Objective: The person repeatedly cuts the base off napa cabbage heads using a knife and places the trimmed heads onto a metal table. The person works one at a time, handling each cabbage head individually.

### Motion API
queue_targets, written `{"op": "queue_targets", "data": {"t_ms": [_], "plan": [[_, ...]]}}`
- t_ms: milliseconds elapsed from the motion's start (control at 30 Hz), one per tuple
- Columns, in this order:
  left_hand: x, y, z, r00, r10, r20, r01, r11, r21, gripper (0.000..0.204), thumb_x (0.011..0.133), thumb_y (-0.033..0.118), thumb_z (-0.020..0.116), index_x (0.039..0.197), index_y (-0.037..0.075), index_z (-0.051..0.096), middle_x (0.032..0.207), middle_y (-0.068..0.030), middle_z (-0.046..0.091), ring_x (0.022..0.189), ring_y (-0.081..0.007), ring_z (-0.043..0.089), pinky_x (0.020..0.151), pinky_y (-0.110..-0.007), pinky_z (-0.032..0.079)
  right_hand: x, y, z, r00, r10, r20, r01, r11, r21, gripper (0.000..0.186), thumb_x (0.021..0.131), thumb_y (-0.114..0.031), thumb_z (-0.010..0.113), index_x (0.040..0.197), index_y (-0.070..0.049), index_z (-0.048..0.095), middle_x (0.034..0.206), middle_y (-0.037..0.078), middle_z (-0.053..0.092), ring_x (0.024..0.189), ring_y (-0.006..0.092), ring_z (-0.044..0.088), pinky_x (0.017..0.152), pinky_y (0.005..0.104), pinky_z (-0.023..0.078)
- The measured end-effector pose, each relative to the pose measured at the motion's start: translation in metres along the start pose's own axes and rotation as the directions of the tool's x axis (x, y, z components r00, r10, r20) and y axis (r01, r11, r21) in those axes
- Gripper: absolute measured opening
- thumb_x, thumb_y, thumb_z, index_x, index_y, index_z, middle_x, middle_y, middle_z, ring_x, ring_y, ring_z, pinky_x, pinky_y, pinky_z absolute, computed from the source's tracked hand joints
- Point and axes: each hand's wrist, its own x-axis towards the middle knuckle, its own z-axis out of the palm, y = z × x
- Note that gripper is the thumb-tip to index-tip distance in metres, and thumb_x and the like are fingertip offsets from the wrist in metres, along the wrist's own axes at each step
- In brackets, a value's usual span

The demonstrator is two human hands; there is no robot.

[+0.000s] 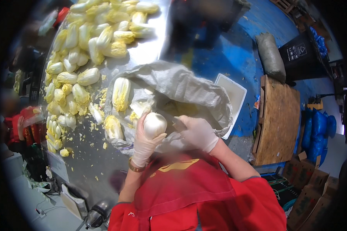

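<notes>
My gloved left hand (144, 138) is wrapped round a napa cabbage (155, 125), its rounded white base turned up toward me. Just to the right, my gloved right hand (198, 133) is closed, apart from the cabbage. Something narrow and dark shows at its fingertips, too blurred to name. Under both hands lies an opened white woven sack (169, 79), folded back at the table's edge. On its left part rest a yellow-and-white cabbage (121, 94) and another cabbage (113, 128), with loose pale leaves (142, 106) beside my left hand.
Many trimmed cabbages (88, 77) are heaped along the metal table (94, 154), amid leaf scraps. A white bin (235, 92) stands right of the sack. Further right are a wooden pallet (277, 123), a stuffed sack (270, 56) and a black bin (302, 54). Another person's hand (21, 125) shows far left.
</notes>
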Motion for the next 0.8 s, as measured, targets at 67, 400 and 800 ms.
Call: {"op": "queue_targets", "data": {"t_ms": [67,400,800], "plan": [[0.002,-0.004,-0.001,0.998,0.056,0.015,-0.058,0.98,0.192,0.084,0.064,0.022,0.088,0.134,0.003,0.045,0.126,-0.0153,0.053,0.111,-0.0297,0.057,0.094,-0.037,0.048,-0.008,-0.002,0.003,0.993,-0.115,-0.028,0.11,0.983,-0.148,0.015,0.084,-0.016,0.059,0.098,-0.01,0.06,0.069,0.012,0.065,0.062,0.0336,0.065,0.057,0.0463,0.052],[0.003,-0.011,0.0,0.856,0.485,0.179,-0.481,0.621,0.619,0.064,0.065,0.027,0.085,0.121,0.016,0.055,0.125,-0.014,0.052,0.108,-0.0333,0.055,0.087,-0.044,0.049,-0.009,-0.009,0.008,0.987,-0.139,0.084,0.157,0.949,-0.274,0.022,0.085,-0.024,0.062,0.101,-0.01,0.06,0.066,0.012,0.064,0.054,0.0292,0.063,0.049,0.0402,0.05],[-0.023,0.0,-0.008,0.95,0.259,0.174,-0.311,0.829,0.466,0.074,0.064,0.026,0.088,0.124,0.001,0.052,0.122,-0.0154,0.055,0.106,-0.0329,0.058,0.09,-0.041,0.049,-0.019,0.005,0.022,0.951,-0.297,-0.091,0.244,0.895,-0.374,0.022,0.087,-0.016,0.054,0.106,-0.007,0.062,0.059,0.006,0.06,0.047,0.0227,0.062,0.042,0.0353,0.048]]}}
